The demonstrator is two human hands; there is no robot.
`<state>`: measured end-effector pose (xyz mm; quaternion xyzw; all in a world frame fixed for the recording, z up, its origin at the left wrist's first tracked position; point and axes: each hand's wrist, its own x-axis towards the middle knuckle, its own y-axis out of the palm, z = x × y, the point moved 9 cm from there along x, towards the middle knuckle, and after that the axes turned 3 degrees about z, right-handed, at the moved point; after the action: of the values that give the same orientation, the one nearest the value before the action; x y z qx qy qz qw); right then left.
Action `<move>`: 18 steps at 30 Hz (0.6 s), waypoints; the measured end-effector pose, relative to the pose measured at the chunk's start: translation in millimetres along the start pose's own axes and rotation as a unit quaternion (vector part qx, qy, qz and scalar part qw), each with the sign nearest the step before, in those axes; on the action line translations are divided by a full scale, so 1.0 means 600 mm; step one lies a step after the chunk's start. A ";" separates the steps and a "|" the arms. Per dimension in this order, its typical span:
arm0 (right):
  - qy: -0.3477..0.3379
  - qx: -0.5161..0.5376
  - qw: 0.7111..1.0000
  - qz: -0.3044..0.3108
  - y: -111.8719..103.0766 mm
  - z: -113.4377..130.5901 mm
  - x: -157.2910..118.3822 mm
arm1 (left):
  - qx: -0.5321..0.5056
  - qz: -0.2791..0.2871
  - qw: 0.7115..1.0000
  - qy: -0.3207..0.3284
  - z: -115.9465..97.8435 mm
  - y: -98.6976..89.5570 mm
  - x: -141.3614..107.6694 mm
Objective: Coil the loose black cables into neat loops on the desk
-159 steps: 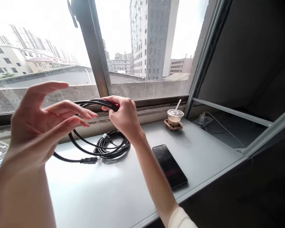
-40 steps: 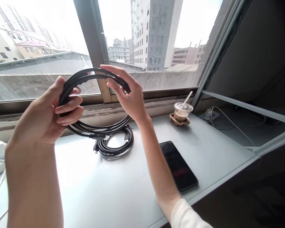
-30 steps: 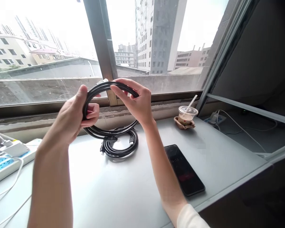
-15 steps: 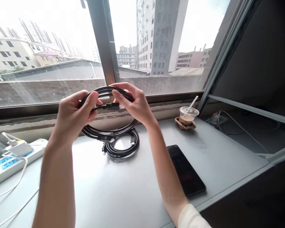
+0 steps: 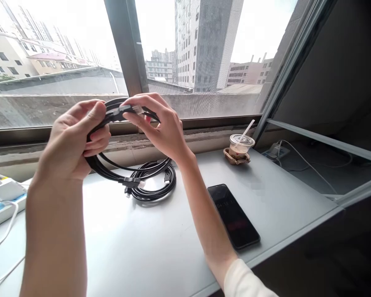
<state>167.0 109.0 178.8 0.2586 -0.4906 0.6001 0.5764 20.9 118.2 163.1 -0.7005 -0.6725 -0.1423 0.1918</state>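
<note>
Part of a coiled black cable (image 5: pixel 111 171) is hidden behind the left hand (image 5: pixel 76 142), whose fingers are wrapped around the loops. One plug end (image 5: pixel 128 109) is pinched by the right hand (image 5: pixel 159 128) (raised above the grey ledge (image 5: pixel 173 243)).

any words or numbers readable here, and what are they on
"04:58" or close to it, faint pale digits on the dark screen of the phone lying on the sill; the last digits are too blurred to read.
A red patch lower on the same screen: no text can be made out.
Drink cup with straw: no readable label.
Power strip at the left edge: no legible markings.
Black cable held in the left hand and right hand: no print visible.
</note>
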 end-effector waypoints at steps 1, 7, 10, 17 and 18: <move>0.007 -0.004 1.000 -0.006 -0.004 -0.004 0.001 | -0.002 0.009 1.000 -0.013 0.004 0.007 0.000; 0.028 0.041 0.997 -0.066 -0.021 -0.046 0.000 | 0.062 0.015 0.996 -0.056 0.032 0.012 -0.001; 0.108 0.063 0.988 -0.091 -0.020 -0.086 -0.009 | 0.214 0.062 0.964 -0.148 0.070 0.003 -0.012; 0.244 0.043 0.968 -0.028 0.005 -0.133 -0.043 | 0.299 -0.006 0.935 -0.191 0.129 -0.027 -0.015; 0.248 0.033 0.968 -0.011 0.012 -0.139 -0.049 | 0.299 -0.035 0.937 -0.179 0.135 -0.032 -0.013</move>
<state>187.5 171.4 119.1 0.1263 -0.3091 0.6548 0.6780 -3.6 148.8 89.2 -0.6005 -0.7315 0.1865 0.2637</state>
